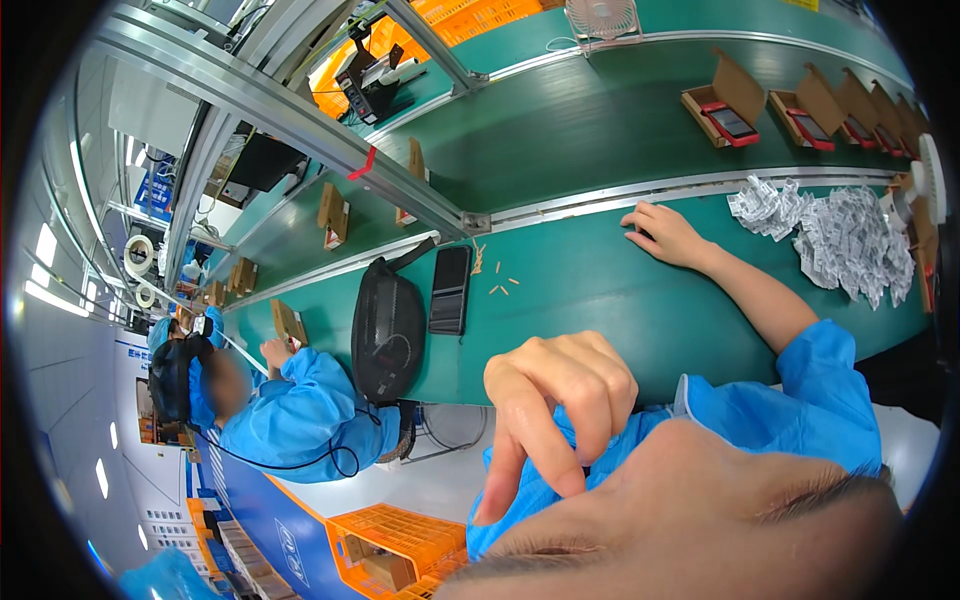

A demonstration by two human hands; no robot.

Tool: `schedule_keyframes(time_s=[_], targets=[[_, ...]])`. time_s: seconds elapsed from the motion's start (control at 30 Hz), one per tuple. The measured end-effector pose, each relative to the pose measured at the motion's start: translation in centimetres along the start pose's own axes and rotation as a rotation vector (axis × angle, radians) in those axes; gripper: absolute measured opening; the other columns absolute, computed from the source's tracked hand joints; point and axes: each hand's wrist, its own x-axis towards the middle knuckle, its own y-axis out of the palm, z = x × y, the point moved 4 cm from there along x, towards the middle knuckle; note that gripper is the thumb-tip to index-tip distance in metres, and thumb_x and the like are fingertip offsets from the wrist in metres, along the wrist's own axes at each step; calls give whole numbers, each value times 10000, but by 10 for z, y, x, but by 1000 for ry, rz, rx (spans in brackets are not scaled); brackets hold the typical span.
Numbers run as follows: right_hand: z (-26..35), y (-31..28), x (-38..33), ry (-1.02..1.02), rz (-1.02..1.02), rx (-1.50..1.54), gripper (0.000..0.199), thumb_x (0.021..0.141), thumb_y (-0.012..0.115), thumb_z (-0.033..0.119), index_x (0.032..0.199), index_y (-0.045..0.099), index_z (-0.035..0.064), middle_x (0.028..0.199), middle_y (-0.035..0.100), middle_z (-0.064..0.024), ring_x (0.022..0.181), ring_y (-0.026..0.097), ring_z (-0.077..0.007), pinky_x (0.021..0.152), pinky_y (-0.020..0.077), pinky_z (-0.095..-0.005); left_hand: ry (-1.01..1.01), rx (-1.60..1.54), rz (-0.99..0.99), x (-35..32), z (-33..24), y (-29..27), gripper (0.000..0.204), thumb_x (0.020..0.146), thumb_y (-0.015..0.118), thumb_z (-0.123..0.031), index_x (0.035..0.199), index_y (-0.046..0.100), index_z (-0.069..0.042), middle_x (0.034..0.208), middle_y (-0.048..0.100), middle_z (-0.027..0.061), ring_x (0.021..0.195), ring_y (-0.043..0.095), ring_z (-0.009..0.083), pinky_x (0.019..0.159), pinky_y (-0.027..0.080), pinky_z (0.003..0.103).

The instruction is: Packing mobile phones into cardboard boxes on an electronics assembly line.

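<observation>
My left hand [560, 400] is raised in front of me at lower centre, fingers loosely bent, thumb and forefinger apart, and no thing shows in it. Resting on the green table [570, 300] near the conveyor rail is my right hand [665, 235], its fingers slightly curled and apart, with nothing visible in them. To its left lie several small tan stick-like pieces [505, 285], a black phone-like device [450, 290] and a black zip case [388, 330]. A heap of small clear-and-white packets [855, 240] lies to the right of my right forearm.
Beyond the metal rail [600, 205] runs a green conveyor [560, 130] carrying open cardboard boxes [735, 95] with red handheld devices. A metal frame post [330, 130] crosses at left. A co-worker in blue [300, 420] sits left. Orange crates [400, 540] stand below; a white fan [603, 20] is at the back.
</observation>
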Motion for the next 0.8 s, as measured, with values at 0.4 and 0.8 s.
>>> schedule_keyframes(time_s=[0.4, 0.8], targets=[[-2, 0, -1, -13, -18, 5, 158, 839, 615, 154, 955, 569, 57, 851, 512, -73, 737, 540, -246, 666, 443, -356, -43, -15, 125, 1, 5, 1, 509, 728, 725, -529, 816, 666, -31, 665, 571, 60, 500, 499, 153, 394, 338, 203], [-4, 3, -1, -17, -18, 13, 155, 845, 610, 163, 961, 577, 66, 843, 512, -67, 729, 538, -240, 662, 445, -356, -214, -178, 575, -18, 9, 13, 269, 826, 677, -295, 845, 672, -26, 791, 634, 139, 592, 595, 249, 464, 440, 287]])
